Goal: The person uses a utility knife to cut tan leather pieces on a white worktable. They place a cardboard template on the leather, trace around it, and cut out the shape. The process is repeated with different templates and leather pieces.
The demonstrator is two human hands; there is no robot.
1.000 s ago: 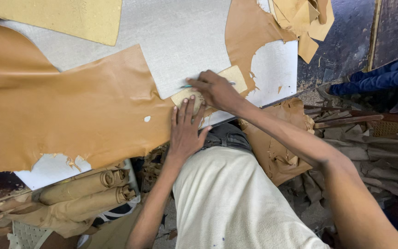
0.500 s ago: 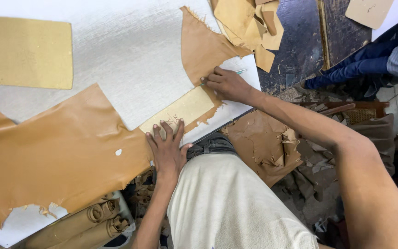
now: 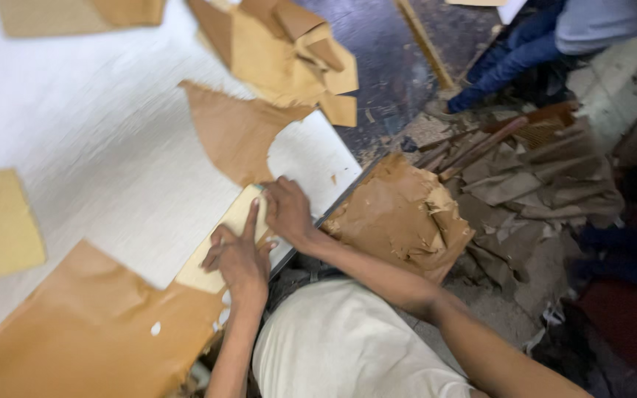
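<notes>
While flat under both pressing hands, left hand [image 3: 236, 254] and right hand [image 3: 287, 212]: pale card template [image 3: 224, 243] on white table [image 3: 112, 169].

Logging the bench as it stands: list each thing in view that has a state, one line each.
Left hand: flat, fingers spread, pressing the pale template.
Right hand: on the template's far end; any tool hidden.
Pale template: lying flat on the tan leather.
Tan leather sheet: spread flat, edge ragged.
Leather offcuts: piled, folded.
White table: partly covered.
Scrap heap: crumpled on the floor.

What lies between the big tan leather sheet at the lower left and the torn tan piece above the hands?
In the head view, the pale template with the left hand pressing on it.
</notes>
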